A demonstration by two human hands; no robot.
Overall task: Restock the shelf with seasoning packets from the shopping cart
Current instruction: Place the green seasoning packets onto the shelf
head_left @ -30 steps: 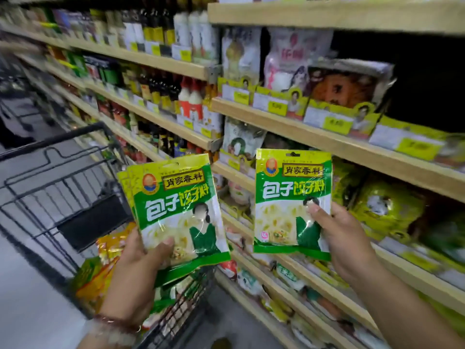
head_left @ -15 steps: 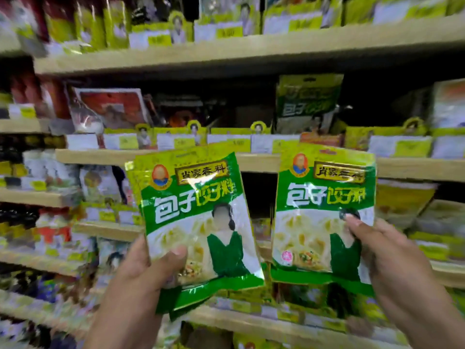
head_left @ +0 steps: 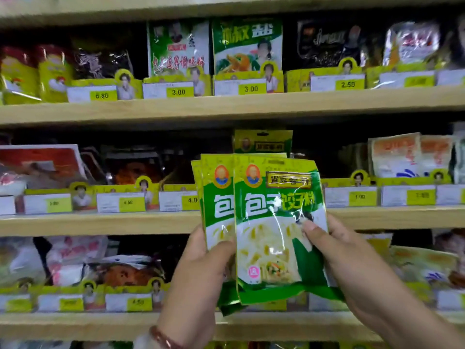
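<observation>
I hold green and yellow seasoning packets in front of the middle shelf (head_left: 100, 222). My right hand (head_left: 352, 268) grips the front packet (head_left: 274, 230) by its right edge, thumb on its face. My left hand (head_left: 198, 278) grips the packets behind (head_left: 216, 202), which the front one overlaps. A matching packet (head_left: 263, 142) stands on the middle shelf right behind them, mostly hidden. The shopping cart is out of view.
Three wooden shelves run across the view, packed with other seasoning packets behind yellow price tags (head_left: 178, 91). A dark gap (head_left: 332, 157) lies on the middle shelf, right of the matching packet. The upper shelf edge (head_left: 226, 107) hangs above my hands.
The view swung from the cart and aisle to face the shelf. My hands came together, so the right packet now overlaps the left ones, and both rose toward the middle shelf.
</observation>
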